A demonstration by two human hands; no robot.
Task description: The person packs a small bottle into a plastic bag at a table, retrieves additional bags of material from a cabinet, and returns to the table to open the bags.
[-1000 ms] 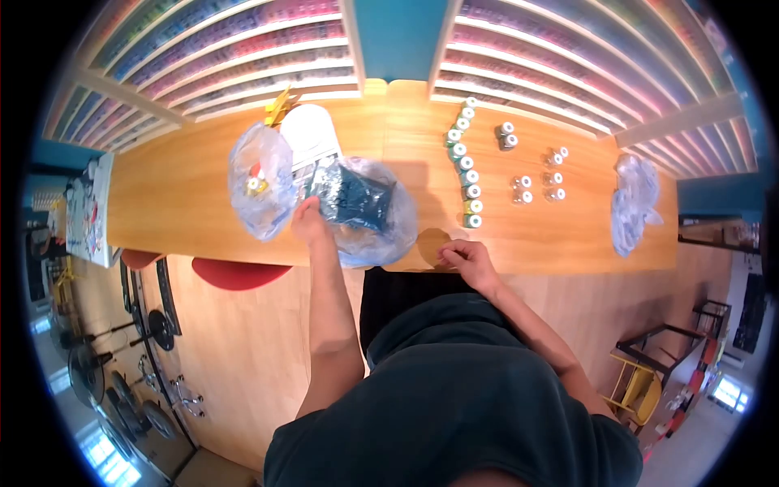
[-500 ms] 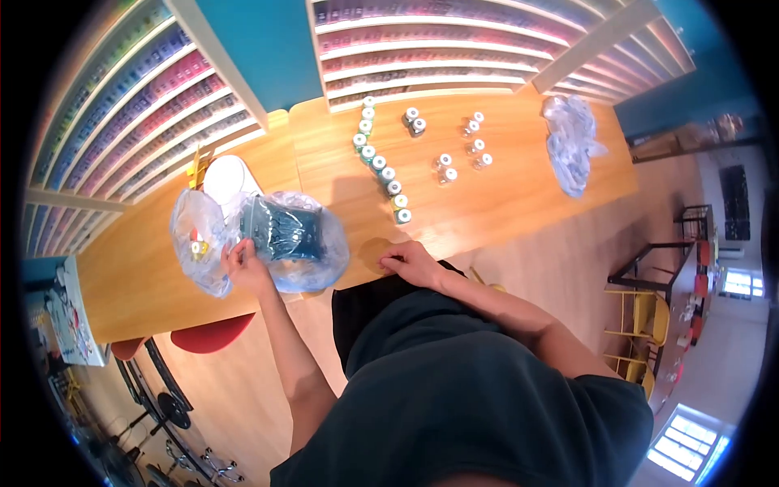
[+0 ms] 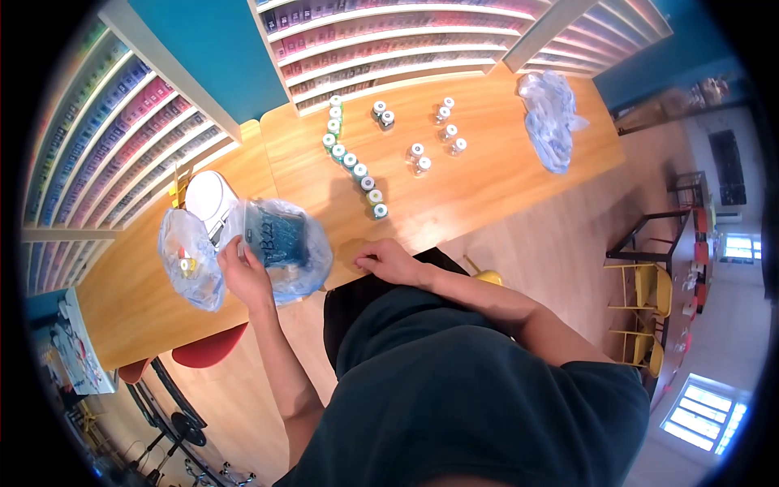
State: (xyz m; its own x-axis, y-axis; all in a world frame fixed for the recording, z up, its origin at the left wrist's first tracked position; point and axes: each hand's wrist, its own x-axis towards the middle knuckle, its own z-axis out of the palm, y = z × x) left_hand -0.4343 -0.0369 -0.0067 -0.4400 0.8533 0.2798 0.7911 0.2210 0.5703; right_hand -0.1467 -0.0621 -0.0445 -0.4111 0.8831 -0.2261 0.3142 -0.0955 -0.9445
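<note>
At the left end of the wooden table (image 3: 454, 199), a clear plastic bag (image 3: 203, 286) holding a few small items lies just left of the left hand (image 3: 246, 274). The dark teal packet (image 3: 280, 239) is to the right of that hand and slightly to the far side, its left edge at the fingertips. It rests tilted on a second plastic bag (image 3: 318, 264). Half a second ago glare covered its face; now handwritten dark marks show there, and it looks narrower. The left hand reaches in from the near side, palm half turned, thumb and fingers drawn together in what looks like a pinch on the packet's edge.

Further right, the right hand (image 3: 391, 261) hangs at the table's near edge, forearm slanting across the body, fingers curled in, nothing visible in it. Beyond it stands a row of white-capped bottles (image 3: 360, 170); at far right lies a crumpled bag (image 3: 556, 142).
</note>
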